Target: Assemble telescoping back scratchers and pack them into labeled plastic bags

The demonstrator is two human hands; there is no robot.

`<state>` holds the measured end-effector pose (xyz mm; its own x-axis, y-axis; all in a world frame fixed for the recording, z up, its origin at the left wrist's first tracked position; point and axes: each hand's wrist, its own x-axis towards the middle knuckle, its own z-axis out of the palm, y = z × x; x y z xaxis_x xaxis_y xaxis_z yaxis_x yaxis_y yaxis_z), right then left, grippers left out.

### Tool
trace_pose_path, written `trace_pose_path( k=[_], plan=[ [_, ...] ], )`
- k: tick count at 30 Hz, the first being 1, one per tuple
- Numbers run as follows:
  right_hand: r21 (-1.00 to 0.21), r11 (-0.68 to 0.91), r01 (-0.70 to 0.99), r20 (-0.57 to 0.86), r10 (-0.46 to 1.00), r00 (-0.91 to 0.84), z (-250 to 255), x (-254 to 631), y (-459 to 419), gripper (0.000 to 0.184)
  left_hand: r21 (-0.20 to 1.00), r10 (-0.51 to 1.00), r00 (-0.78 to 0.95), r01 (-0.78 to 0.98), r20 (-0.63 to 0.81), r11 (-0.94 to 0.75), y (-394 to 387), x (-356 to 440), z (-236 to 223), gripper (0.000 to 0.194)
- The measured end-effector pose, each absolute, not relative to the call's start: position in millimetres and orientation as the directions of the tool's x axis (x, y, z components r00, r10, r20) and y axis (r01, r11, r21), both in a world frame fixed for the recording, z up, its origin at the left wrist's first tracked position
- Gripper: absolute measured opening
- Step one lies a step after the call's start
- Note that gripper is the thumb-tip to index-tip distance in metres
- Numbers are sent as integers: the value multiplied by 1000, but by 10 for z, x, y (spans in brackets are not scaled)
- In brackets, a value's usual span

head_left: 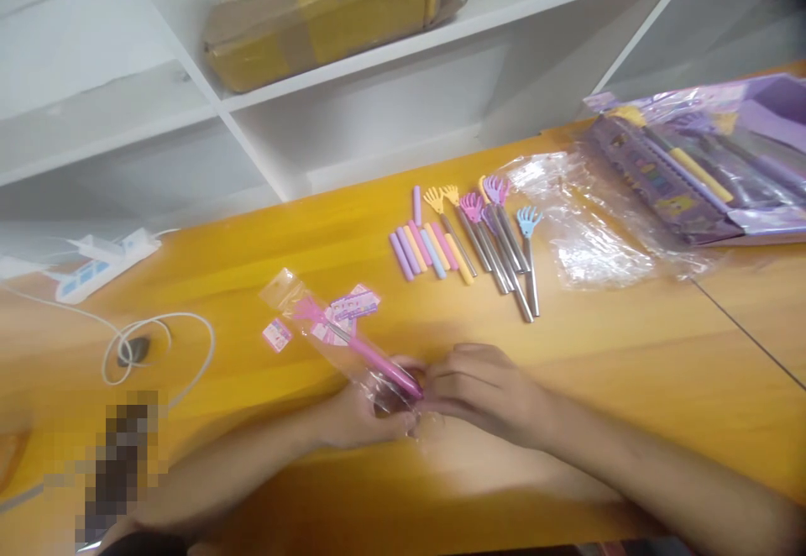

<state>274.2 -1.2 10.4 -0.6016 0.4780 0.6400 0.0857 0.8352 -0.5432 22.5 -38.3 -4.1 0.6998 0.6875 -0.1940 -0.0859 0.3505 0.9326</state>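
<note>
My left hand [358,413] and my right hand [482,392] meet at the near end of a clear plastic sleeve [315,317] lying on the yellow table [630,388]. Inside the sleeve lies a pink back scratcher [371,354] with its claw end pointing away to the left and a small pink card beside it. The fingers of both hands are curled and pinch the open end of the sleeve around the pink handle.
Several pastel handles [428,245] and several metal back scratchers [497,241] lie in a row further back. Empty clear bags [585,237] and a purple box [698,161] sit at the right. A pink label [277,334], a power strip [104,264] with cable and a shelf with a parcel [327,10] are at the left and back.
</note>
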Motion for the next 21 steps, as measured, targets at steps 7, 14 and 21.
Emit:
trace_pose_path(
  k=[7, 14, 21],
  plan=[
    [-640, 761, 103, 543, 544, -640, 63, 2708, -10, 21, 903, 661, 720, -113, -213, 415, -340, 215, -15, 40],
    [-712, 701, 38, 509, 553, -659, 77, 2705, 6, 17, 816, 703, 660, -234, -265, 528, -298, 213, -61, 66],
    [-683, 729, 40, 532, 534, -657, 78, 2723, -12, 21, 917, 829, 524, -203, -194, 343, -278, 167, -112, 45]
  ],
)
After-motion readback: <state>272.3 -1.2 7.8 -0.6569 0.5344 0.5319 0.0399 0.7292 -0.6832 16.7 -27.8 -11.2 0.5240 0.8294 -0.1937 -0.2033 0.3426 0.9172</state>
